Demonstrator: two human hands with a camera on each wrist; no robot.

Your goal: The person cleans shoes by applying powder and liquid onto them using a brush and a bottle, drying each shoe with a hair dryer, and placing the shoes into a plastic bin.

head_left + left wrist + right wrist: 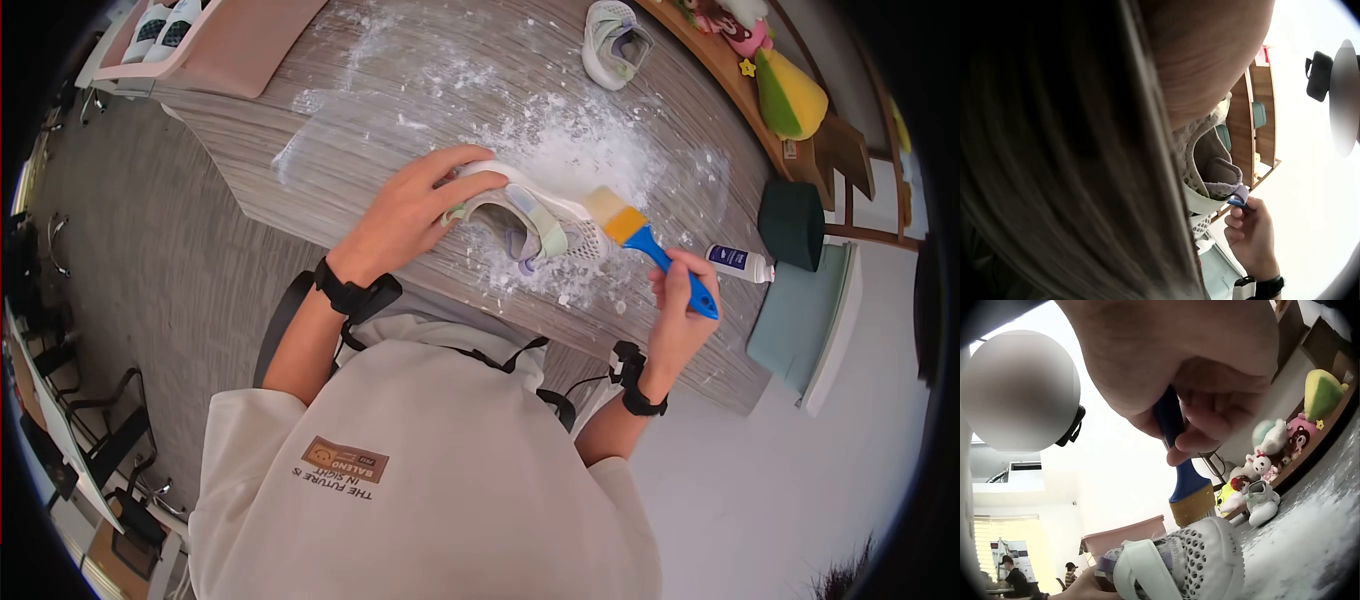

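Note:
My left hand [405, 215] grips a small child's shoe [553, 232] by its heel end, fingers over the white sole edge. The shoe is pale with a perforated toe, a light green strap and lilac trim, and it is tilted on its side over the table. In my right hand [685, 300] is a brush with a blue handle [650, 248], a yellow band and pale bristles. The bristles [1205, 519] meet the toe end of the shoe in the right wrist view. White powder [590, 150] is spread thickly on the table behind and around the shoe.
A second, matching shoe [615, 45] stands at the back of the table. A white bottle with a dark label [740, 263] lies at the right, near a dark green container [790, 225]. Plush toys [790, 95] line a wooden shelf; a pink bin [235, 50] holds more shoes.

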